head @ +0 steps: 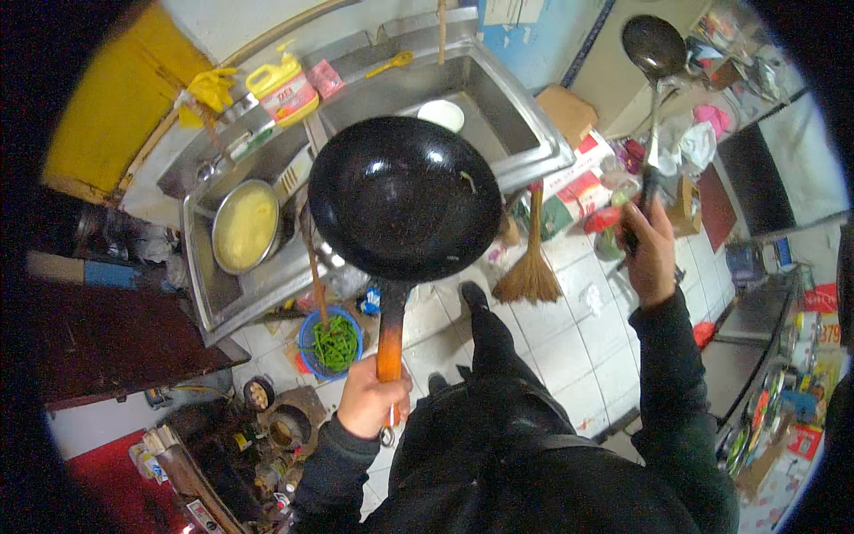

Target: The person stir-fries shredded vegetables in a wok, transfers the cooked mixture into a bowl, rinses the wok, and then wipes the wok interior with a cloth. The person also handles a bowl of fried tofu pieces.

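Note:
My left hand point(372, 399) grips the orange handle of a black wok point(403, 200), which I hold up in front of the sink. Its inside faces me, dark and shiny, with a small pale scrap stuck near the right side of the wall. Off to the right, my right hand point(648, 250) is closed around the black handle of a long ladle point(654, 47). The ladle's dark round bowl points away from me, and its metal shaft runs between bowl and grip.
Behind the wok lies a two-basin steel sink point(547, 150), with a metal bowl of yellowish contents point(245, 227) and a white plate point(440, 116). A yellow jug point(283, 90) stands on its ledge. Below are a straw broom point(530, 274) and a blue basket of green vegetables point(331, 344).

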Motion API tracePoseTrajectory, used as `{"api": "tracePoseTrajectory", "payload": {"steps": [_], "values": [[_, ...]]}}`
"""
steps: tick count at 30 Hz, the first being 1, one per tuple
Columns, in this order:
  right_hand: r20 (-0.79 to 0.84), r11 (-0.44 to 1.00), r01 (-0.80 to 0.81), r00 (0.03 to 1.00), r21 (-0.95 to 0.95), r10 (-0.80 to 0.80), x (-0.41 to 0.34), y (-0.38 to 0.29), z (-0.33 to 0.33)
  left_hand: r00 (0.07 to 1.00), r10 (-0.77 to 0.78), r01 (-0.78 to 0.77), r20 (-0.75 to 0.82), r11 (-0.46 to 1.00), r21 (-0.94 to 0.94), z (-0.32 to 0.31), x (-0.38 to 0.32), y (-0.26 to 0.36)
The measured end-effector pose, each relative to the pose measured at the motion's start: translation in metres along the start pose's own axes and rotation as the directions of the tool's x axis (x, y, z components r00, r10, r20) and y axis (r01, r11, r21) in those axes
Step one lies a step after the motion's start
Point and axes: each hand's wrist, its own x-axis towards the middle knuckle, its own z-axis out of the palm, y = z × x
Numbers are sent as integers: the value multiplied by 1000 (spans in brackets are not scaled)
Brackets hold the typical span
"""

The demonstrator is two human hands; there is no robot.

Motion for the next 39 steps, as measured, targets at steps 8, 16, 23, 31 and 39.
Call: {"api": "tracePoseTrajectory", "payload": {"steps": [8,16,23,31,39], "values": [[95,975,145,982,170,-163,409,41,95,982,-142,131,-125,987,-93,61,187,127],[-63,883,468,883,42,-465,657,46,233,930,-281,250,-238,956,-155,71,307,190],[-67,891,400,904,-215,-422,731,36,270,928,-269,244,-258,962,-127,64,373,212],[-45,751,574,785,-326,-618,775,52,262,936,-266,254,-231,964,-81,60,432,223],[53,904,427,902,12,-427,803,65,243,948,-263,254,-179,964,-76,52,457,228]]}}
